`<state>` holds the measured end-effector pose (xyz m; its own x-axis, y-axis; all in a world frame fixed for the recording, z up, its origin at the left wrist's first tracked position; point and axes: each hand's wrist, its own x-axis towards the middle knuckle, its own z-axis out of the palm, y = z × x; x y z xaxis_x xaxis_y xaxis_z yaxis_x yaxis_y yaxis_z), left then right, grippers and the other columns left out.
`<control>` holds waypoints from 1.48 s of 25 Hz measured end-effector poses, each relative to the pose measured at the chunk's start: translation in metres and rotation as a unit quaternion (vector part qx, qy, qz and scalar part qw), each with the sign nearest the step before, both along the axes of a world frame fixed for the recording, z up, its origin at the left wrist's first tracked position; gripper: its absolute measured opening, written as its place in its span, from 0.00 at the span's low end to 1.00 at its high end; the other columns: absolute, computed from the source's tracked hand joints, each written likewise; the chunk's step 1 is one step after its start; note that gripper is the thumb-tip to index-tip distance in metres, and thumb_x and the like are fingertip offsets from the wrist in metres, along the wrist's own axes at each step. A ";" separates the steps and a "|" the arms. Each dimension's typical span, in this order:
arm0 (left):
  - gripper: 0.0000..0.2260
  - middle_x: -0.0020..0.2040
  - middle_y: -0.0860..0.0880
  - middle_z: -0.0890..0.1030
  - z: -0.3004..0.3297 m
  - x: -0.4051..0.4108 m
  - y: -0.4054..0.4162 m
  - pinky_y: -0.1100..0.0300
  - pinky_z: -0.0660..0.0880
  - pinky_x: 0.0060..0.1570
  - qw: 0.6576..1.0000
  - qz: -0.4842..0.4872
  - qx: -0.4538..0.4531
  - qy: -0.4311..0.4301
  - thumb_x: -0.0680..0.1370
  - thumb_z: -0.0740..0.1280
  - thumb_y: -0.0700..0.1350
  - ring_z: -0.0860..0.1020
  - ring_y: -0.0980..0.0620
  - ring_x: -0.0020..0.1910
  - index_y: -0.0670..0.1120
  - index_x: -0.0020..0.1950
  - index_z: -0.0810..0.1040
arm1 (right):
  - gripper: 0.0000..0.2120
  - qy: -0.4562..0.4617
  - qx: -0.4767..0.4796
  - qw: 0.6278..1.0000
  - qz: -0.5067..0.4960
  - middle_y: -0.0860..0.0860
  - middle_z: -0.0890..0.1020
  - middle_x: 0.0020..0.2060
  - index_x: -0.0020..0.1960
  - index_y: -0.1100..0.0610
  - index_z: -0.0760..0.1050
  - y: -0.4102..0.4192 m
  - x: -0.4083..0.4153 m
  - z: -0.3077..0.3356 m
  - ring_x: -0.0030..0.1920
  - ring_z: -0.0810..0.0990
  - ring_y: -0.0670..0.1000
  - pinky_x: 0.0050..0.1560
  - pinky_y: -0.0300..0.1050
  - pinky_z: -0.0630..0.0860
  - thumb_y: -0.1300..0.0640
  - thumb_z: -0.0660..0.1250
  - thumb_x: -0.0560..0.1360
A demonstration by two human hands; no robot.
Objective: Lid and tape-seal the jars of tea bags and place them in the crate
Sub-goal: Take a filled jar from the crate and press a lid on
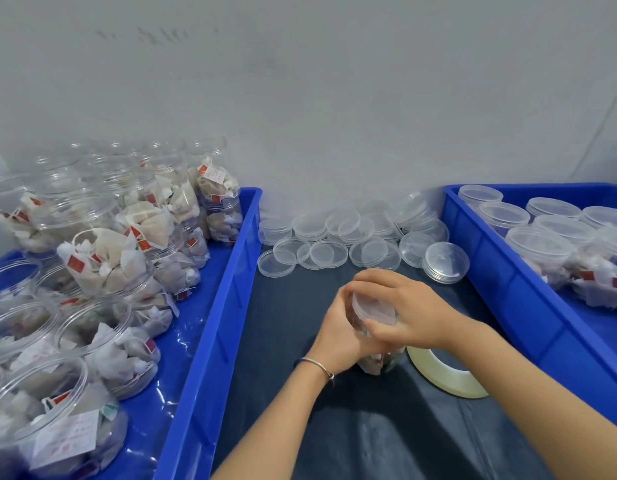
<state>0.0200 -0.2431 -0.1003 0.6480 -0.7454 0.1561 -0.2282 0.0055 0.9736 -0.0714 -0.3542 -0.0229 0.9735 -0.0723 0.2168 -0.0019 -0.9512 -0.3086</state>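
Note:
A clear plastic jar of tea bags stands on the dark mat between two blue crates. A clear lid sits on its mouth. My left hand grips the jar's left side near the top. My right hand curls over the lid from the right, fingers wrapped around its rim. A roll of clear tape lies flat on the mat just right of the jar, partly under my right forearm. The right crate holds several lidded jars.
The left crate is packed with open jars of tea bags, some stacked. A pile of loose clear lids lies along the wall behind the mat. A grey wall closes off the back.

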 end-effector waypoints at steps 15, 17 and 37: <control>0.22 0.59 0.50 0.79 0.004 -0.008 0.003 0.52 0.80 0.47 0.995 -0.041 0.009 -0.095 0.71 0.73 0.40 0.80 0.53 0.55 0.51 0.62 0.73 | 0.40 0.139 -0.261 0.947 -0.127 0.56 0.67 0.66 0.76 0.47 0.50 0.020 -0.005 0.014 0.65 0.69 0.56 0.61 0.56 0.64 0.27 0.43 0.71; 0.27 0.58 0.50 0.79 0.003 -0.008 0.001 0.51 0.79 0.51 0.996 -0.048 0.012 -0.068 0.66 0.76 0.38 0.80 0.53 0.55 0.50 0.62 0.72 | 0.32 0.133 -0.188 0.973 -0.007 0.47 0.62 0.71 0.75 0.38 0.51 0.003 -0.011 0.020 0.69 0.64 0.50 0.65 0.51 0.65 0.30 0.48 0.73; 0.34 0.68 0.52 0.67 0.032 -0.032 0.013 0.57 0.66 0.68 0.980 0.120 -0.123 -0.101 0.69 0.77 0.47 0.68 0.56 0.68 0.51 0.71 0.64 | 0.15 0.167 -0.126 0.941 -0.265 0.43 0.70 0.48 0.52 0.48 0.64 -0.016 -0.082 -0.076 0.53 0.71 0.47 0.55 0.43 0.66 0.37 0.52 0.78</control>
